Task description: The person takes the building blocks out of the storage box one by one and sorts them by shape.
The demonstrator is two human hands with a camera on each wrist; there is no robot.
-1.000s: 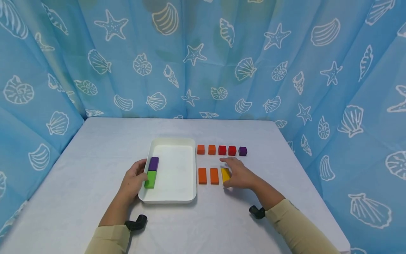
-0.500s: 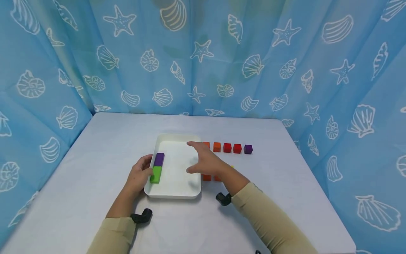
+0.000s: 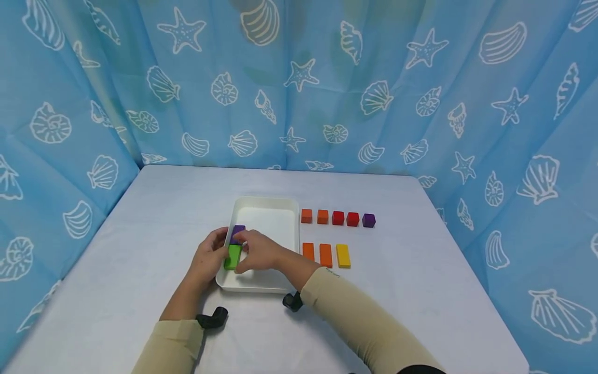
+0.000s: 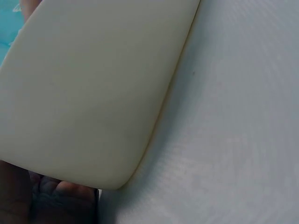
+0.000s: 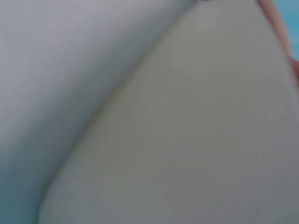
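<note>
A white tray [image 3: 273,214] stands on the table, its left side gripped by my left hand [image 3: 204,262] with the thumb over the rim. Inside, along that side, a green rectangular block [image 3: 232,257] lies in line with a purple block [image 3: 239,227]. My right hand [image 3: 265,251] reaches over the tray, thumb and fingers spread around the green block, fingertips overlapping the purple one. The tray's outer wall [image 4: 93,93] fills much of the left wrist view, and the right wrist view also shows the tray wall [image 5: 187,121] close up.
Right of the tray, two orange blocks [image 3: 325,255] and a yellow block [image 3: 343,256] form a row. Behind them runs a row of small cubes: orange [image 3: 322,216], red [image 3: 338,218] and purple [image 3: 368,221]. A blue shell-print curtain [image 3: 299,104] hangs behind the table.
My right hand has left the yellow block and moved left across the tray to the green block. The yellow block stays in its row. My left hand keeps holding the tray.
</note>
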